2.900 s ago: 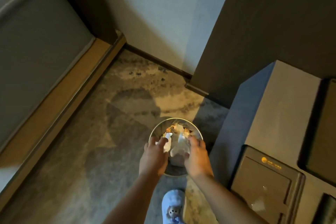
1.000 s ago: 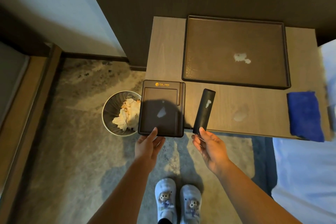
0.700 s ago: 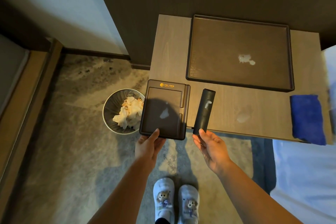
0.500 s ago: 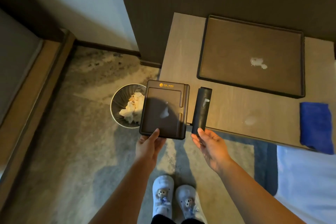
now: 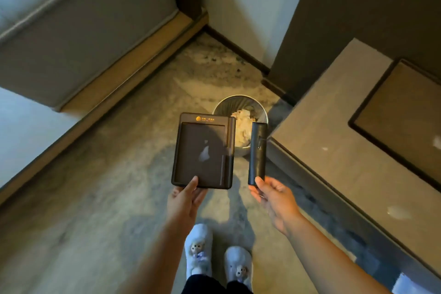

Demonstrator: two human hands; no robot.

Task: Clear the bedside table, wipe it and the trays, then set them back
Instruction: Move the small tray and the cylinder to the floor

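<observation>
My left hand [image 5: 185, 200] grips the near edge of a small dark tray [image 5: 202, 150] with a gold logo and holds it flat in the air over the floor. My right hand [image 5: 272, 194] pinches the near end of a slim black holder [image 5: 257, 153], also lifted off the table. Both hang left of the bedside table [image 5: 334, 150], near the waste bin [image 5: 239, 112]. A large dark tray [image 5: 401, 114] lies on the table at the right, with a pale smear near the frame's right edge.
The round bin holds crumpled paper and stands on the floor beside the table's corner. A padded bench [image 5: 71, 38] with a wooden base runs along the left. My slippered feet [image 5: 218, 258] stand on the carpet below the hands. Pale spots mark the tabletop.
Both hands have lifted the small tray and the black holder off the table and carried them left over the floor by the bin. The view has swung left; the blue cloth is out of sight.
</observation>
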